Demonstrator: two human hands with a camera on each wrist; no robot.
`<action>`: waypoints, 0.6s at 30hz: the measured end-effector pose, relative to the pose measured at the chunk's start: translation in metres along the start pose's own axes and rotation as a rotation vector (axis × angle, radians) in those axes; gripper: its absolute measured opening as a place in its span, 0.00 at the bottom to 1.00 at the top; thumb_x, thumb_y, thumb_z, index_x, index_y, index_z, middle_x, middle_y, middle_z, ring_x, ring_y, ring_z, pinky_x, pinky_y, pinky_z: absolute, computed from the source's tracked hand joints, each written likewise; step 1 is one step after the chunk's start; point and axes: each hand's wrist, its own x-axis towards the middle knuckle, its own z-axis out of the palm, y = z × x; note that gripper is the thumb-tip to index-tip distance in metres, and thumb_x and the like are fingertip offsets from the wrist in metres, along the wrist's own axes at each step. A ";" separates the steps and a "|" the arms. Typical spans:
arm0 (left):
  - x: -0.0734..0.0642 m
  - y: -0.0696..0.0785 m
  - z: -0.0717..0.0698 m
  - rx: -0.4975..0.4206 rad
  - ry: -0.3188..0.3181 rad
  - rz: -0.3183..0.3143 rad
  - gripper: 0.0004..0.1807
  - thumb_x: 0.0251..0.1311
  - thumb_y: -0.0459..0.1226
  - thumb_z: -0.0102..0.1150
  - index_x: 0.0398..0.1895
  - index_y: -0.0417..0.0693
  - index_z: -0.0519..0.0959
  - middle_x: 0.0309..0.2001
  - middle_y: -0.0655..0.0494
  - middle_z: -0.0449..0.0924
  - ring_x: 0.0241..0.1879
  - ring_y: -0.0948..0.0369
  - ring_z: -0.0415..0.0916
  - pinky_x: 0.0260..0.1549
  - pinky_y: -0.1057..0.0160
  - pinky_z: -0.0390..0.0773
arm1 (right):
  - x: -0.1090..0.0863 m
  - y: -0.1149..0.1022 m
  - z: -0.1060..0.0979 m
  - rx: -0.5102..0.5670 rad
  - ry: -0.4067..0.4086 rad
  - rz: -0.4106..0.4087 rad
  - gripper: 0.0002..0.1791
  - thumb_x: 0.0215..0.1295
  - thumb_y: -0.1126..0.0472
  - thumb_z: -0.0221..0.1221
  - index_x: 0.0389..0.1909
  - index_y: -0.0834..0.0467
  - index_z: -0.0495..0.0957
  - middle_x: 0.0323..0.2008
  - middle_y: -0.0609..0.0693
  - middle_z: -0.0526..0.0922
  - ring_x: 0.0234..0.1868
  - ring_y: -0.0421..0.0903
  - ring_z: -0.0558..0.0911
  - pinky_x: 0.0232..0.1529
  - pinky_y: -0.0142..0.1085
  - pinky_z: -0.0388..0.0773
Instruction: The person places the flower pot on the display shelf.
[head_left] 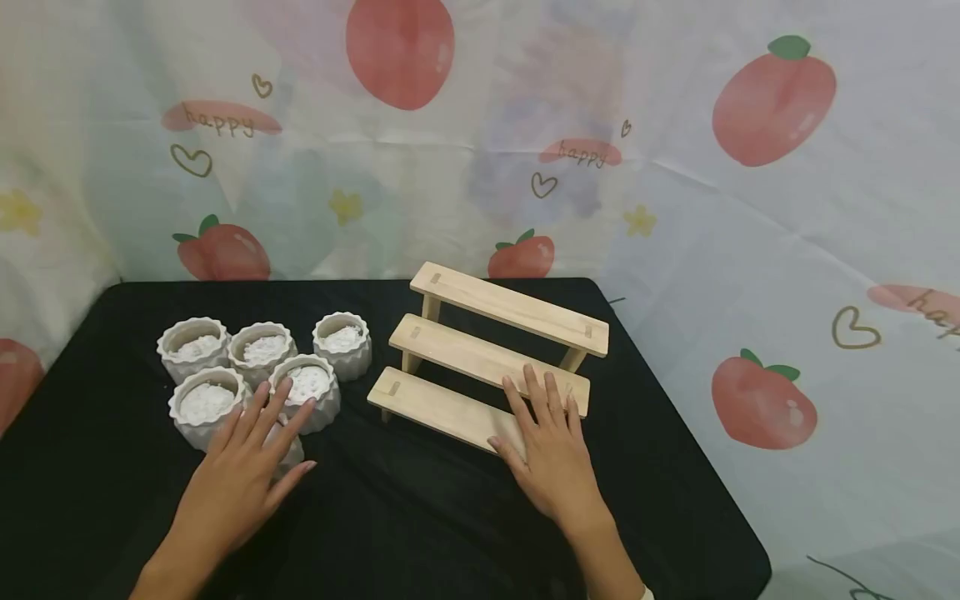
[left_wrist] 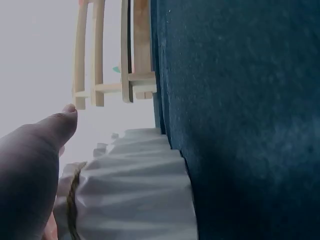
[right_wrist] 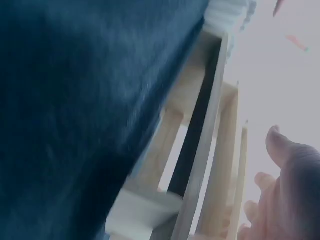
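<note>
Splayed, empty left fingers (head_left: 270, 412) over fluted white pots (head_left: 322, 407), likewise right fingers (head_left: 536, 396) over 3-tier pale wooden stand (head_left: 480, 355)

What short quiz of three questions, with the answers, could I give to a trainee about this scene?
1. How many boards does the wooden stand have?
2. True or false: in the head view, the white pots are left of the wooden stand.
3. Which is the right hand spread over: (a) the white pots or (b) the wooden stand?

Key: 1. Three. 2. True. 3. b.
</note>
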 end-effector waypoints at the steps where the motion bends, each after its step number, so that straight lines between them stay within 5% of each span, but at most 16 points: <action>1: 0.000 -0.001 0.000 -0.007 0.003 -0.005 0.41 0.77 0.67 0.25 0.81 0.54 0.60 0.82 0.44 0.47 0.80 0.44 0.42 0.74 0.40 0.45 | 0.000 0.003 -0.001 0.015 0.011 0.022 0.44 0.76 0.34 0.51 0.85 0.44 0.46 0.84 0.50 0.37 0.82 0.55 0.37 0.75 0.61 0.38; 5: -0.003 -0.006 0.002 -0.033 0.018 -0.027 0.41 0.77 0.67 0.27 0.79 0.51 0.63 0.80 0.40 0.51 0.79 0.43 0.45 0.73 0.40 0.46 | -0.001 0.015 -0.006 0.121 0.074 0.117 0.44 0.78 0.37 0.51 0.85 0.48 0.45 0.84 0.52 0.36 0.82 0.55 0.36 0.76 0.59 0.38; 12: -0.011 -0.009 0.005 -0.139 0.027 -0.117 0.41 0.68 0.53 0.63 0.79 0.46 0.63 0.78 0.38 0.55 0.77 0.39 0.49 0.74 0.42 0.49 | -0.002 0.018 -0.008 0.412 0.208 0.452 0.36 0.83 0.42 0.43 0.82 0.56 0.55 0.83 0.55 0.35 0.81 0.59 0.40 0.70 0.68 0.51; 18: -0.010 -0.011 0.006 -0.205 0.123 -0.146 0.44 0.75 0.66 0.42 0.77 0.41 0.65 0.75 0.36 0.60 0.73 0.38 0.57 0.75 0.54 0.48 | 0.007 0.016 0.000 0.678 0.371 0.603 0.28 0.84 0.49 0.46 0.75 0.59 0.68 0.81 0.60 0.46 0.78 0.67 0.50 0.68 0.70 0.52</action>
